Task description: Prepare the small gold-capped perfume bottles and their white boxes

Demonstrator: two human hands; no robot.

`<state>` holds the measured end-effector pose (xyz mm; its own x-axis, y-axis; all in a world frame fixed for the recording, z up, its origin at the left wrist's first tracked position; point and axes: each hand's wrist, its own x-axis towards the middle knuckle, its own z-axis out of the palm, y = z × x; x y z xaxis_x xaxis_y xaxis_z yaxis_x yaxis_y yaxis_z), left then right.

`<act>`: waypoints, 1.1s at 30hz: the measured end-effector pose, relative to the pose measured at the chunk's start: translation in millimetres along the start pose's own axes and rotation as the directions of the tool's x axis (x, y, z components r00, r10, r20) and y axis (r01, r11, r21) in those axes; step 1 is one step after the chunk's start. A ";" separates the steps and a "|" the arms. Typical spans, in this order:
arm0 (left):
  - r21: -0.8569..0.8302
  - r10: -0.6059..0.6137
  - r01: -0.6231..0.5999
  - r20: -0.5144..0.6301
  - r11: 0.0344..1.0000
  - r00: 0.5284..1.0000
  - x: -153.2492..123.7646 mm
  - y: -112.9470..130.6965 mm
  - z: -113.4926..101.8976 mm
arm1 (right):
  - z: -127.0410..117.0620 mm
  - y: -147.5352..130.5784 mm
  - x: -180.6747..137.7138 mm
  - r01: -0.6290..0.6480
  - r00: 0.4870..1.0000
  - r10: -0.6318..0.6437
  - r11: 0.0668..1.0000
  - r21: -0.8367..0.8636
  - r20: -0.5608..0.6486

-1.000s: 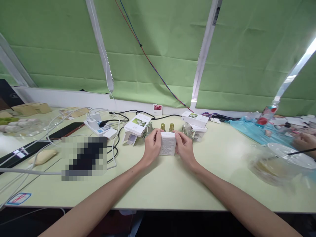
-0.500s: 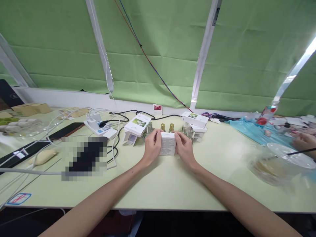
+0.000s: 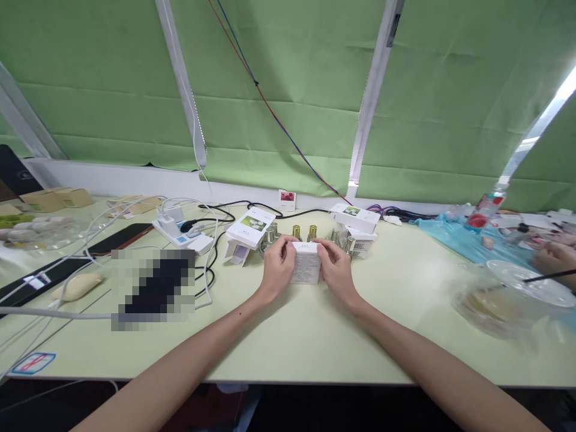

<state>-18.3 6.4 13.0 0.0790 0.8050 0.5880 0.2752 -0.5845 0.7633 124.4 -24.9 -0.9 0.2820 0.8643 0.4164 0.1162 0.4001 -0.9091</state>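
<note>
A small white cardboard box (image 3: 306,268) with fine grey print stands upright near the middle of the table. My left hand (image 3: 279,267) grips its left side, fingers closed at the upper edge. On the opposite side my right hand (image 3: 335,267) holds it the same way. Just behind the box, bottles with gold caps (image 3: 312,233) show only their tops. Silver-capped bottles (image 3: 335,235) are partly covered by my right hand. To the left lies a white box with a plant picture (image 3: 251,227), propped on an open carton. Another white box (image 3: 355,217) rests on a carton at the right.
Tangled white cables and a power strip (image 3: 176,234) lie to the left, with a pixelated dark object. A lidded clear container with a straw (image 3: 517,300) stands on the right. Beyond it are a blue plastic sheet (image 3: 472,243) and another person's hand (image 3: 555,259).
</note>
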 end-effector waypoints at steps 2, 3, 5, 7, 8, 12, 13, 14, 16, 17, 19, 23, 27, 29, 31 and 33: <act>0.005 0.005 -0.005 0.006 1.000 1.000 0.3 -1.2 0.0 | -0.2 0.4 0.6 -0.002 1.000 0.002 1.000 0.000 0.003; 0.009 0.008 -0.008 0.005 1.000 1.000 0.3 -1.4 -0.1 | -0.2 0.8 1.1 0.002 1.000 -0.002 1.000 -0.002 0.005; 0.015 0.014 -0.014 0.009 1.000 1.000 0.2 -0.7 -0.3 | -0.4 1.8 2.1 0.012 1.000 -0.012 1.000 -0.008 0.013; 0.022 0.019 -0.019 0.012 1.000 1.000 0.1 0.7 -0.7 | -0.5 2.4 3.0 0.018 1.000 -0.017 1.000 -0.011 0.021; 0.026 0.021 -0.021 0.013 0.999 1.000 0.1 1.5 -0.9 | -0.5 2.5 3.3 0.016 1.000 -0.016 1.000 -0.008 0.025; 0.032 0.023 -0.024 0.023 0.999 0.999 1.0 3.2 -1.3 | -0.6 0.8 4.5 -0.001 0.999 0.000 1.000 0.011 0.044; 0.035 0.023 -0.024 0.025 0.999 0.999 1.4 3.3 -1.4 | -0.7 0.1 4.9 -0.004 0.999 0.003 1.000 0.014 0.050; 0.039 0.023 -0.024 0.026 0.999 0.999 1.9 3.3 -1.5 | -0.8 -0.6 5.3 -0.005 0.998 0.004 1.000 0.016 0.056; 0.046 0.023 -0.024 0.024 0.999 0.999 2.9 3.3 -1.7 | -1.2 -1.8 6.3 -0.008 0.998 0.006 1.000 0.023 0.066; 0.048 0.025 -0.026 0.022 0.999 0.999 3.3 3.4 -1.8 | -1.5 -2.3 6.7 -0.007 0.997 0.005 1.000 0.028 0.071; 0.050 0.031 -0.032 0.020 0.998 0.999 3.8 3.4 -2.2 | -2.0 -3.3 7.3 -0.006 0.996 0.003 0.999 0.037 0.085; 0.051 0.090 -0.090 0.004 0.995 0.996 3.6 3.2 -3.0 | -2.2 -5.7 6.7 0.002 0.996 -0.006 0.999 0.048 0.094; 0.013 0.145 -0.145 -0.006 0.989 0.989 2.4 4.2 -3.0 | -2.2 -5.9 5.7 0.016 0.996 -0.021 0.998 0.061 0.084; -0.002 0.131 -0.131 0.001 0.991 0.991 1.9 4.9 -2.7 | -2.5 -4.2 5.6 0.022 0.996 -0.027 0.998 0.060 0.086; -0.007 0.114 -0.114 0.016 0.993 0.993 1.6 5.3 -2.3 | -2.9 -1.6 5.5 0.023 0.996 -0.028 0.998 0.060 0.089; -0.009 0.102 -0.102 0.031 0.995 0.994 1.3 5.2 -2.3 | -3.2 1.1 5.3 0.016 0.995 -0.022 0.998 0.066 0.094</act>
<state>-19.0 4.1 18.4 0.1361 0.7438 0.6544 0.2566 -0.6644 0.7019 129.0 -20.8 0.3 0.1889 0.8801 0.4355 0.0580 0.4327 -0.8997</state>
